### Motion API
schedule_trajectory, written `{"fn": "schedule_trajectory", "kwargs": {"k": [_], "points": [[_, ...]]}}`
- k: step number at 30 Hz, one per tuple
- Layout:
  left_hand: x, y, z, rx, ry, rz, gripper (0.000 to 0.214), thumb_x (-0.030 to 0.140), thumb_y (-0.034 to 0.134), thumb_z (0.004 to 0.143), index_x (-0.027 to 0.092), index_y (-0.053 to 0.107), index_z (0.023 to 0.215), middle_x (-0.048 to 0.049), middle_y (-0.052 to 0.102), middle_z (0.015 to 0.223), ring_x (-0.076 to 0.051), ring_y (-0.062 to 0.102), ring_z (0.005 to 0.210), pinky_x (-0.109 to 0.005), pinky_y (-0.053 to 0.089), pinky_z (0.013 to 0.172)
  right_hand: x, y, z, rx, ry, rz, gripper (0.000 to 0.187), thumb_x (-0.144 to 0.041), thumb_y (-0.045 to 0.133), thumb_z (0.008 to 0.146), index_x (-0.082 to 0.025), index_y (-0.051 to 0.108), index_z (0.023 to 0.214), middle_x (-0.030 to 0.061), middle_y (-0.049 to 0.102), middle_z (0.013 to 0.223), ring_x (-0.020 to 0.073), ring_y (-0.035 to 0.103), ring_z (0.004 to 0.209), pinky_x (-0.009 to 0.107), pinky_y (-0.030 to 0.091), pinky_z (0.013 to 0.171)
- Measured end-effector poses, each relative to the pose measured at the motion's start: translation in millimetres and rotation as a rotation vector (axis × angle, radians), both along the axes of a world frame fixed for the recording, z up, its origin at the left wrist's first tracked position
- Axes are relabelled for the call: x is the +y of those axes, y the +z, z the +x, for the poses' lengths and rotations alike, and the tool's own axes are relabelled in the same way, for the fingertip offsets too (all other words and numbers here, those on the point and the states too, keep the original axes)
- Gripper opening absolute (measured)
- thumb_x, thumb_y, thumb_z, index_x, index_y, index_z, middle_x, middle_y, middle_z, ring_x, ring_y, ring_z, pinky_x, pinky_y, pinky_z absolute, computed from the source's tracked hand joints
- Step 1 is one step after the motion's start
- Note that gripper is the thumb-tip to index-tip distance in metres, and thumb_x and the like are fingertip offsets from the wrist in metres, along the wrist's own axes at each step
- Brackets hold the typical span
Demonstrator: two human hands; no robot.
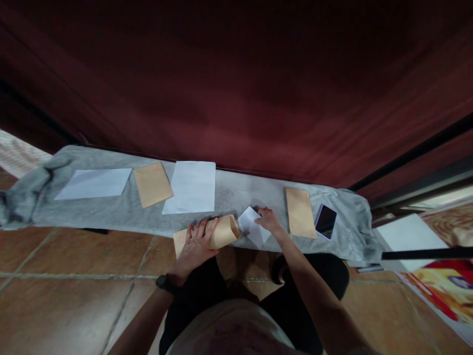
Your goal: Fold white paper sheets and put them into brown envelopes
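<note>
I have the left hand [199, 240] over the envelope [224, 231] at the near edge of the counter [242, 190]. Its fingers are spread across the top, with the thumb along the near side, holding it so that it curls up and its mouth gapes to the right. My right hand [269, 219] has its fingers nearly closed on the far right edge of the folded paper [254, 226]. That paper lies turned cornerwise, just right of the mouth; I cannot tell whether its left corner touches the envelope.

To the left, the long sheet [94, 184] lies farthest out, then the flat envelope [153, 185], which overlaps the left side of the big sheet [192, 187]. To the right of my right hand I see the right envelope [301, 213], also flat, and just beside it the phone [326, 221], lying with its dark screen up.
</note>
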State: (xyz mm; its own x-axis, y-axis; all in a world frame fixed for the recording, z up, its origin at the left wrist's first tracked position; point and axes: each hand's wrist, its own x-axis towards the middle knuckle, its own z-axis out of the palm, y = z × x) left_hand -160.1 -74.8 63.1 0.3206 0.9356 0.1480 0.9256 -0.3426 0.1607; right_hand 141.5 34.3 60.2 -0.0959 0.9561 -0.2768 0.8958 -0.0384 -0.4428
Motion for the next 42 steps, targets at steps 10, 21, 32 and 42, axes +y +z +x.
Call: {"fn": "schedule_trajectory", "kwargs": {"k": [10,21,32,42], "points": [[4,2.7,11,-0.006,0.015,-0.025,0.104,0.039,0.078,0.07,0.021,0.024,0.158,-0.0193,0.046,0.15,-0.039,0.043,0.138,-0.061,0.023,0.118,-44,14.9,39,0.914,-0.511,0.189,0.039,-0.047,0.07,0.073,-0.018,0.066,0.1,0.004,0.073,0.088,0.0182,0.064,0.07,0.026,0.05,0.053],[10,0.1,21,-0.118,-0.019,-0.124,0.112,0.04,0.078,0.069,0.022,0.014,0.159,-0.0179,0.047,0.148,-0.038,0.046,0.136,-0.059,0.026,0.116,-83,6.7,-6,1.132,-0.606,0.193,0.035,-0.048,0.073,0.071,-0.021,0.068,0.092,0.003,0.073,0.085,0.0179,0.064,0.067,0.027,0.053,0.05],[4,0.4,23,-0.09,-0.11,-0.102,0.109,0.037,0.078,0.069,0.022,0.018,0.159,-0.0184,0.045,0.15,-0.037,0.041,0.14,-0.061,0.023,0.118,-76,4.6,2,1.142,-0.598,0.104,0.034,-0.043,0.076,0.063,-0.02,0.07,0.088,-0.0013,0.071,0.073,0.0154,0.061,0.057,0.024,0.052,0.044],[6,-1.5,31,-0.126,-0.103,-0.116,0.111,0.04,0.08,0.069,0.023,0.018,0.159,-0.0177,0.043,0.151,-0.039,0.04,0.14,-0.059,0.024,0.118,-81,0.3,-16,1.386,-0.783,0.111,0.038,-0.041,0.081,0.059,-0.02,0.069,0.089,0.0019,0.073,0.084,0.0168,0.065,0.063,0.028,0.057,0.053]]}}
